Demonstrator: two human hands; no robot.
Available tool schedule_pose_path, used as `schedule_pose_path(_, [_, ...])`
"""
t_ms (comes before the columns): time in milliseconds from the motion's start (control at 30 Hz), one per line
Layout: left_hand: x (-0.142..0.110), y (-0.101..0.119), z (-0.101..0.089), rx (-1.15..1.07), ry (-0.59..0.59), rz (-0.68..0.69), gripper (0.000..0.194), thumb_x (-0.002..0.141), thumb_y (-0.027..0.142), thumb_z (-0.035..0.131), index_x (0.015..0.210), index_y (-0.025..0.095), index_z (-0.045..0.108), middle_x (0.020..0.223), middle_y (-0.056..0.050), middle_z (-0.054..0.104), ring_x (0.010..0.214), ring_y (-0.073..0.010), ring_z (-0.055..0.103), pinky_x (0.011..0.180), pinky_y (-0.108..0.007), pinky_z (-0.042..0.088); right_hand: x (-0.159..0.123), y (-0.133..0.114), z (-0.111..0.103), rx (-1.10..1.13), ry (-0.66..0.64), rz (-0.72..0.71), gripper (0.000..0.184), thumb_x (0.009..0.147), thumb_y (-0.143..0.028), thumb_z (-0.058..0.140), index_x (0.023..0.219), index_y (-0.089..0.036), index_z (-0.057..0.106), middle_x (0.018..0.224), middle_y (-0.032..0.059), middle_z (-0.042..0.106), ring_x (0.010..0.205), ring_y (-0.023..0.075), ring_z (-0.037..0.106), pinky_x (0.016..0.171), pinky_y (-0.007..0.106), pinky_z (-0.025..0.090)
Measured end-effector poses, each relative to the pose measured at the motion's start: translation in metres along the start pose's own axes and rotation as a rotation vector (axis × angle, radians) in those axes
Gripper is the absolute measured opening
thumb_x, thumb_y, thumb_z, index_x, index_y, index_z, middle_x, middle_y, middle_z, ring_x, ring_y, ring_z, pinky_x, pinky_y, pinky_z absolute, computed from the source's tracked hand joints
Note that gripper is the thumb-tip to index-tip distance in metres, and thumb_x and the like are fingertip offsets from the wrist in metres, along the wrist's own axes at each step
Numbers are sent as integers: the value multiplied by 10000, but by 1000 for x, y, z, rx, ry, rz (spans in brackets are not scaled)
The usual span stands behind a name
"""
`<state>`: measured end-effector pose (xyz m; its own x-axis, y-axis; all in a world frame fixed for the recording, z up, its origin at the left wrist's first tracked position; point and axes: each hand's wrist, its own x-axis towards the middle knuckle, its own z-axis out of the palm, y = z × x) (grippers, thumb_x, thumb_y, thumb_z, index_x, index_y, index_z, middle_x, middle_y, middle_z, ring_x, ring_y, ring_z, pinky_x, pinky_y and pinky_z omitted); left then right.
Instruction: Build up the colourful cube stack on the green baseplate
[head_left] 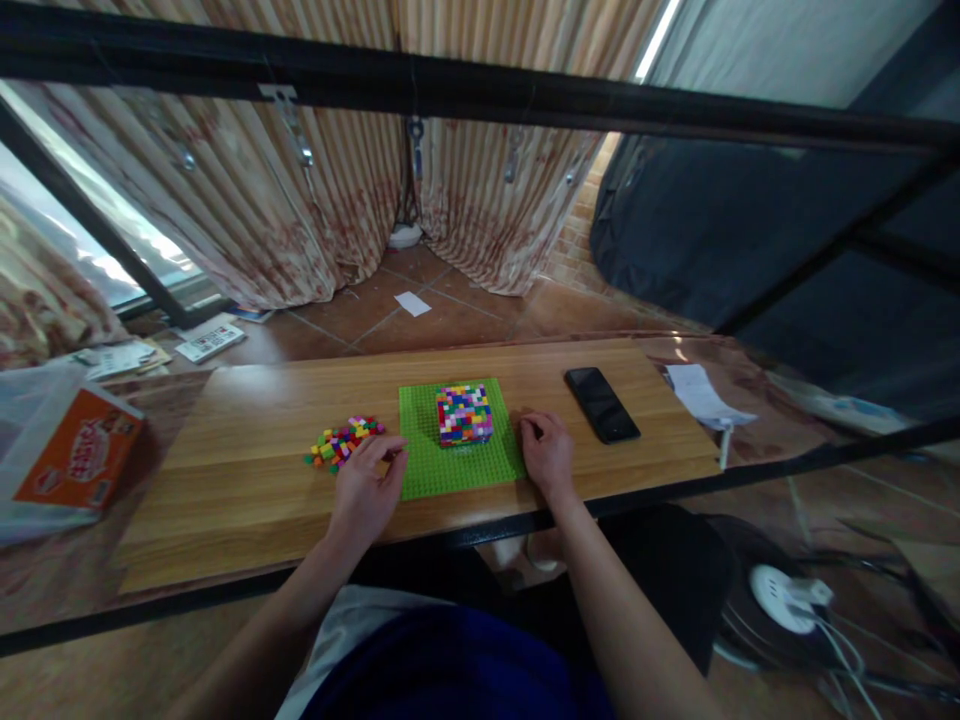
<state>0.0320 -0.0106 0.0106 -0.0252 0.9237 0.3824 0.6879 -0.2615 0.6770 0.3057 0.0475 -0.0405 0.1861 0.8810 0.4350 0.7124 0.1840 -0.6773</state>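
Observation:
A green baseplate (442, 470) lies on the wooden table (247, 470), with a block of many-coloured small bricks (464, 413) built on its far half. To its left sits a loose pile of coloured bricks (343, 442). My left hand (366, 490) rests at the baseplate's left edge, right beside the pile, its fingers curled with the tips close together; whether it holds a brick is not visible. My right hand (547, 455) lies on the table at the baseplate's right edge, fingers bent loosely, nothing seen in it.
A black phone (601, 403) lies right of the baseplate and a paper slip (701, 395) near the table's right end. An orange box in a plastic bag (71, 455) sits far left. A black frame bar runs along the front edge. A power strip (787, 598) lies on the floor.

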Motion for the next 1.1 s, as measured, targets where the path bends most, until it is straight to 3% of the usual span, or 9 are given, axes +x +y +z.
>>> schedule_pose_path(200, [-32, -32, -36, 178, 25, -123, 217, 863, 371, 518, 926, 223, 663, 908, -53, 694, 828, -198, 644, 790, -323, 516, -1, 0, 0, 0, 6, 10, 230, 874, -237, 508, 824, -172, 722, 869, 96, 691, 866, 228, 619, 810, 360, 480])
schedule_pose_path(367, [-39, -43, -47, 296, 31, -139, 268, 861, 437, 518, 920, 223, 668, 901, -67, 685, 802, -218, 638, 772, -340, 508, -1, 0, -1, 6, 10, 6, 229, 873, -236, 510, 815, -168, 721, 866, 98, 690, 858, 226, 622, 806, 358, 485])
schedule_pose_path(600, [-32, -45, -42, 444, -42, -34, 270, 874, 405, 474, 856, 223, 673, 857, -81, 696, 831, -261, 642, 798, -374, 491, 0, -2, -1, 7, 9, 12, 233, 872, -230, 503, 809, -171, 720, 867, 98, 690, 854, 224, 618, 801, 359, 485])
schedule_pose_path(700, [-29, -41, -42, 431, -49, -53, 254, 865, 380, 470, 808, 232, 669, 814, -67, 701, 781, -246, 645, 760, -355, 495, 0, -3, -1, 10, 8, 16, 230, 871, -230, 505, 808, -176, 719, 870, 93, 688, 856, 222, 618, 795, 354, 484])
schedule_pose_path(933, [-6, -16, -20, 78, -24, -182, 236, 839, 413, 521, 826, 226, 664, 780, -16, 723, 693, -174, 662, 653, -263, 509, 0, -3, -1, -14, 4, 10, 237, 880, -228, 497, 807, -177, 717, 844, 89, 683, 840, 221, 612, 782, 348, 479])
schedule_pose_path(1100, [23, 7, 5, -93, -56, -131, 224, 833, 375, 526, 815, 199, 664, 772, -23, 713, 711, -161, 654, 697, -267, 517, 0, -3, 0, -17, 9, 0, 237, 884, -229, 497, 813, -172, 716, 848, 91, 682, 845, 222, 610, 787, 347, 478])
